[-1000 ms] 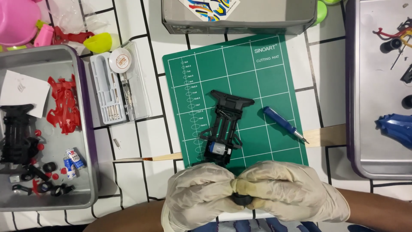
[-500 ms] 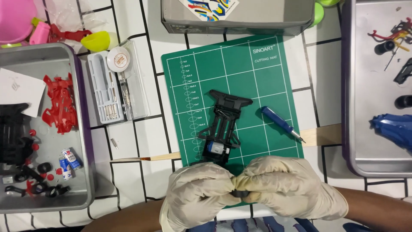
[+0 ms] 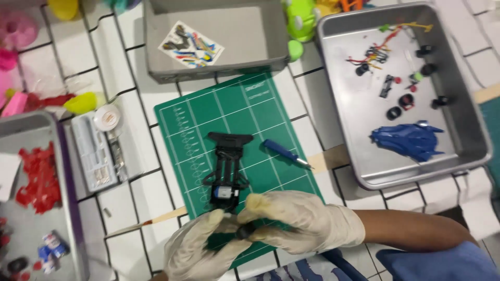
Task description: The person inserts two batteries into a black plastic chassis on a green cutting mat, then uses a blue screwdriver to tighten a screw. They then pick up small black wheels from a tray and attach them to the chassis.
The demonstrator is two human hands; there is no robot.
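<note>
Two gloved hands pinch one small black part between them.
Left hand (image 3: 200, 250) and right hand (image 3: 297, 221) hold the black part (image 3: 244, 232); toy car frame (image 3: 226, 169) lies just beyond, lengthwise away.

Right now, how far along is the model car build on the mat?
The black chassis lies on the green cutting mat with a small motor already seated. The left hand and right hand together pinch a small black part. The blue body shell and loose wheels sit unfitted in the right tray.
</note>
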